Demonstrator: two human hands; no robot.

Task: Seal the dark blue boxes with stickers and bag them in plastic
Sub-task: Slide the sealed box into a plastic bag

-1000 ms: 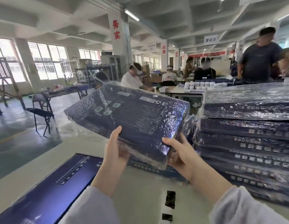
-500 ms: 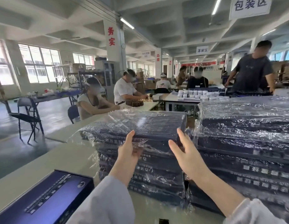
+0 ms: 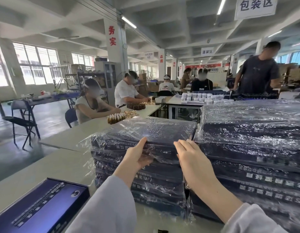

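Observation:
A dark blue box in a clear plastic bag (image 3: pixel 154 130) lies flat on top of the left stack of bagged boxes (image 3: pixel 146 184). My left hand (image 3: pixel 137 157) grips its near edge, thumb on the top rim and fingers curled on the plastic at the front. My right hand (image 3: pixel 188 155) presses against the near edge close to the box's right corner, with only its back showing. An unbagged dark blue box (image 3: pixel 41 207) lies on the table at the lower left.
A taller stack of bagged boxes (image 3: pixel 255 148) stands directly to the right, touching the left stack. The white table (image 3: pixel 53 165) runs away to the left. Seated people work at the adjoining table (image 3: pixel 151 108); a person (image 3: pixel 258 73) stands behind the right stack. A folding chair (image 3: pixel 23 120) stands on the floor at the left.
The bagged box was held tilted in the air, then came down flat onto the left stack. Both hands followed it and now sit at its near edge.

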